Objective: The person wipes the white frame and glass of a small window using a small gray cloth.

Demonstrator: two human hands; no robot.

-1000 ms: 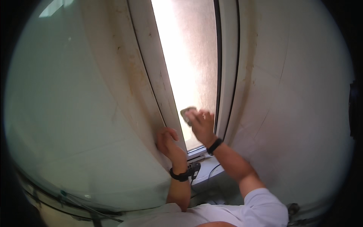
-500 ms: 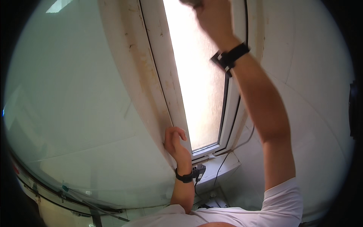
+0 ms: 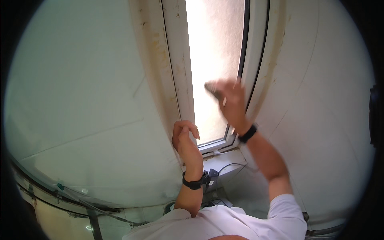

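My left hand (image 3: 186, 140) is against the left side of the white window frame (image 3: 182, 80), its fingers bent over toward the pane's edge. My right hand (image 3: 234, 100), smeared by motion, is in front of the bright, narrow window pane (image 3: 218, 48). Its fingers are closed round a small, dark grey-brown pad (image 3: 213, 89) whose kind I cannot make out. One end of the pad sticks out to the left of the fingers. Each wrist wears a black band, and a small black device sits by the left one.
Pale glossy wall panels flank the window: a left wall (image 3: 88, 100) and a right wall (image 3: 316, 104). Brownish stains run along the window surround. Below the pane is a white sill (image 3: 222, 162) with a dark cable (image 3: 236, 164). A thin pole (image 3: 96, 209) slants at the lower left.
My right hand has come down from the top of the pane to its lower part, still holding the dark pad. My left hand stays at the window frame. The view has shifted slightly.
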